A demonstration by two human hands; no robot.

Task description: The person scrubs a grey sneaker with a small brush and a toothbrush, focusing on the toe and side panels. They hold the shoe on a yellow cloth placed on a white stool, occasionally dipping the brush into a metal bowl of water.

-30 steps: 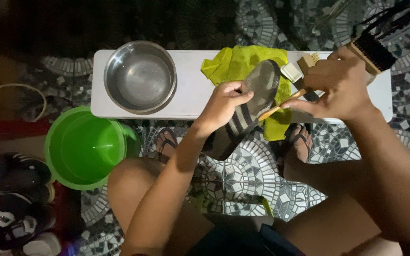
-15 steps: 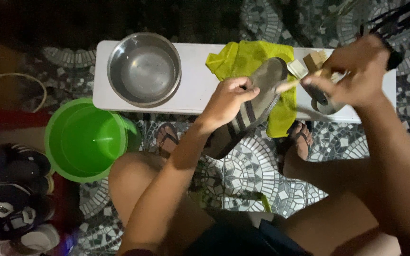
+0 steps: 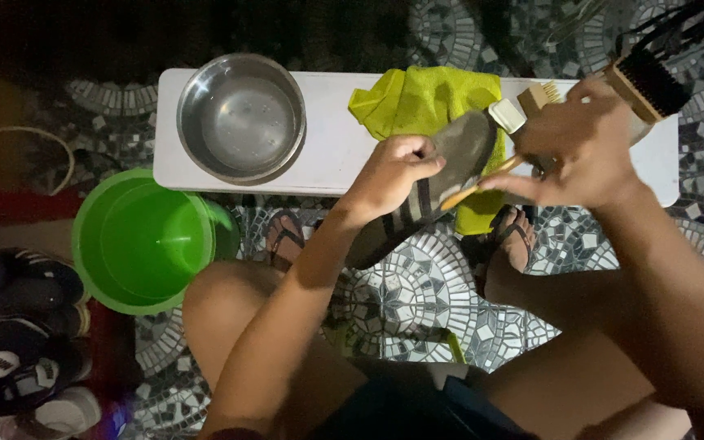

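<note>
Shoe (image 3: 433,191) | left hand (image 3: 389,175) clamps its side | right hand (image 3: 572,151) pinches small brush (image 3: 482,181) | best: steady shoe, short light strokes over cloth (image 3: 425,98)

Dark striped shoe (image 3: 429,191) tilted, sole up; thin wooden-handled brush (image 3: 482,182) across it.

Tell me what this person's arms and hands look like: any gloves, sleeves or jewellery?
Both arms are bare from wrist to upper arm, with no sleeves in view. The left hand and right hand wear no gloves, and no rings, watch or bracelet can be seen in the dim light.
</note>
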